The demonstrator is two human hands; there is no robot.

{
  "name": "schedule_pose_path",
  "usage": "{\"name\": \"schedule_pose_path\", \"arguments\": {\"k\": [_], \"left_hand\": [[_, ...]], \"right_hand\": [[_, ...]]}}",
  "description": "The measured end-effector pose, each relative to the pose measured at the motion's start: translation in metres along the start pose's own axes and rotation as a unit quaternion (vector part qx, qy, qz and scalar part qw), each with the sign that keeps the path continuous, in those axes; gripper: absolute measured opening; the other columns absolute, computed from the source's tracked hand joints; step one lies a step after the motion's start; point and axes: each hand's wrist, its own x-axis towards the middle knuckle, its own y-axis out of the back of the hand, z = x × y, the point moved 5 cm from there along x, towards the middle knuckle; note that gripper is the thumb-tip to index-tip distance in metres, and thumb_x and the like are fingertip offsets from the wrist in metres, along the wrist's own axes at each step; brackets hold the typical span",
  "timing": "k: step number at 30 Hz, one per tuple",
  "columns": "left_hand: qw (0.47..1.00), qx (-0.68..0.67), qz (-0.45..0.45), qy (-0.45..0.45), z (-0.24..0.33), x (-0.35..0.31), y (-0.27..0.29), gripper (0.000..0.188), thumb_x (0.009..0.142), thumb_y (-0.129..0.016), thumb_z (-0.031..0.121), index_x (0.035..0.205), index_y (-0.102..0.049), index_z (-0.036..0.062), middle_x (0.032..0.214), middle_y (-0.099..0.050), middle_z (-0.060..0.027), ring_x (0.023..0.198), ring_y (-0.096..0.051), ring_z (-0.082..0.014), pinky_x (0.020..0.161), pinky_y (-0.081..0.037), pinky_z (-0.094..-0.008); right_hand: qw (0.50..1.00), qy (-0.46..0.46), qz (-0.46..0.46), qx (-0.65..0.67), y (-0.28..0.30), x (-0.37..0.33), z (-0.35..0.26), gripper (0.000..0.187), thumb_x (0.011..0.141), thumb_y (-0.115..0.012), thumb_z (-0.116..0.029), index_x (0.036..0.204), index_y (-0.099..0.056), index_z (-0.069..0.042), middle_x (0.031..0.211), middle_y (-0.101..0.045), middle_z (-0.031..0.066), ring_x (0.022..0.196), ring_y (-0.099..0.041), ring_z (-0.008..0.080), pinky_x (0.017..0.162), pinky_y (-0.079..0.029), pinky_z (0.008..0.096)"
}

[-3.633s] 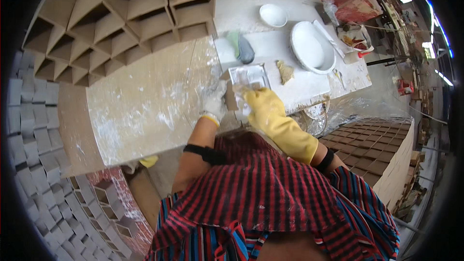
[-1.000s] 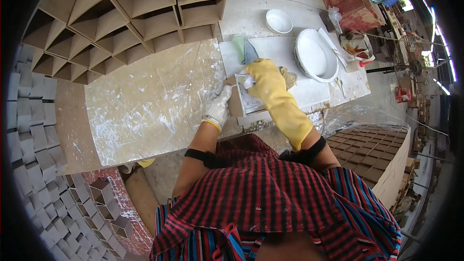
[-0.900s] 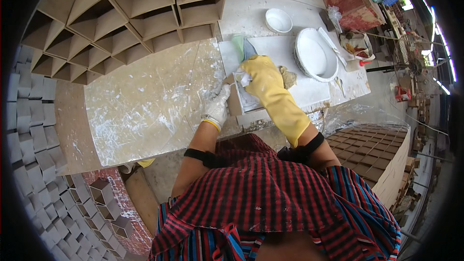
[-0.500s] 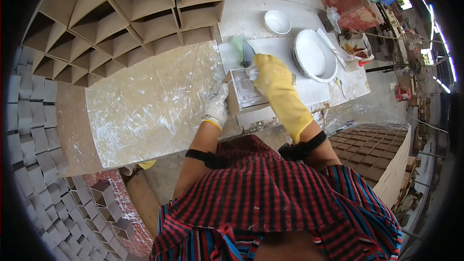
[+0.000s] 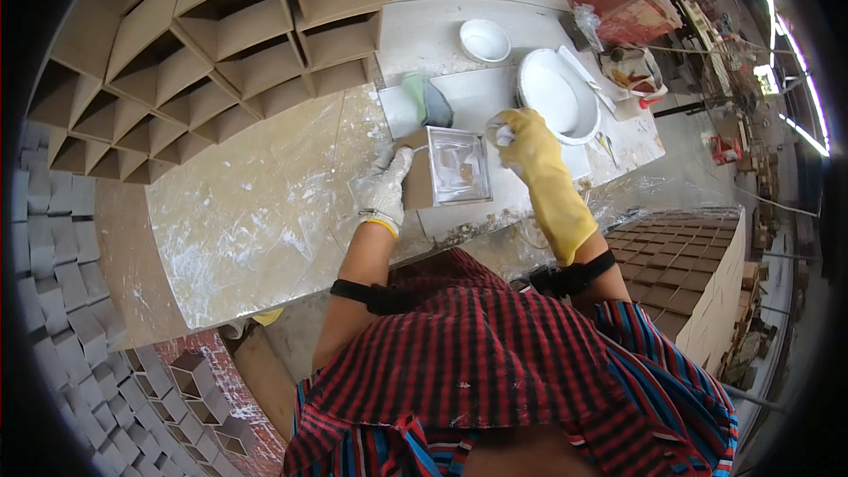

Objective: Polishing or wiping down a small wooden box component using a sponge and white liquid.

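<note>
The brown board box (image 5: 419, 173), smeared white inside, sits mouth-up on the paint-scuffed bench (image 5: 256, 203), longer rims running twelve to six. At its nine o'clock the left hand (image 5: 386, 184) (white-gloved) rests its thumb; whether those fingers clamp, I cannot tell. At two, the right hand (image 5: 530, 146), yellow-rubber-gloved, curls tightly round a white wad (image 5: 504, 135).

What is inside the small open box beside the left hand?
The box shows whitish, streaky smears on its inner bottom; no separate object is visible. Its left wall's inner face is hidden, as is whatever lies beneath.
</note>
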Motion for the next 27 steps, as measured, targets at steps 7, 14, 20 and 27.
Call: {"name": "schedule_pose_path", "arguments": {"k": [7,14,20,27], "left_hand": [[0.999,0.044,-0.013,0.007,0.014,0.003,-0.013,0.058,0.082,-0.071,0.027,0.128,-0.051,-0.0026,0.126,-0.055,-0.0084,0.112,-0.05,-0.0151,0.096,-0.038,-0.0261],[0.993,0.105,0.044,0.006,0.025,-0.012,-0.024,0.052,0.085,-0.069,0.023,0.126,-0.052,-0.0021,0.119,-0.059,-0.0061,0.103,-0.055,-0.0123,0.089,-0.044,-0.0244],[0.991,0.126,0.025,-0.03,0.023,-0.007,-0.024,0.057,0.083,-0.071,0.025,0.128,-0.05,-0.0032,0.12,-0.058,-0.0071,0.104,-0.055,-0.0133,0.089,-0.043,-0.0239],[0.989,0.148,0.002,-0.026,0.029,-0.015,-0.04,0.057,0.083,-0.07,0.026,0.129,-0.05,-0.0021,0.118,-0.059,-0.0079,0.105,-0.054,-0.014,0.089,-0.043,-0.0242]], "right_hand": [[0.99,0.129,-0.053,0.001,-0.02,0.003,0.007,0.033,0.07,-0.062,-0.002,0.101,-0.068,-0.012,0.094,-0.064,0.0121,0.09,-0.058,0.0317,0.081,-0.048,0.0378],[0.993,0.08,-0.062,-0.058,-0.02,-0.015,0.029,0.037,0.072,-0.061,-0.004,0.107,-0.067,-0.015,0.099,-0.064,0.0122,0.095,-0.057,0.0323,0.084,-0.047,0.0369],[0.983,0.181,-0.013,-0.013,-0.027,-0.017,0.028,0.016,0.075,-0.063,-0.016,0.089,-0.068,-0.016,0.096,-0.064,0.0125,0.092,-0.061,0.0314,0.079,-0.048,0.0393],[0.998,-0.041,-0.037,-0.025,-0.026,-0.031,0.041,0.025,0.071,-0.065,-0.015,0.096,-0.067,-0.016,0.091,-0.064,0.0138,0.088,-0.061,0.0338,0.077,-0.049,0.0395]]}}
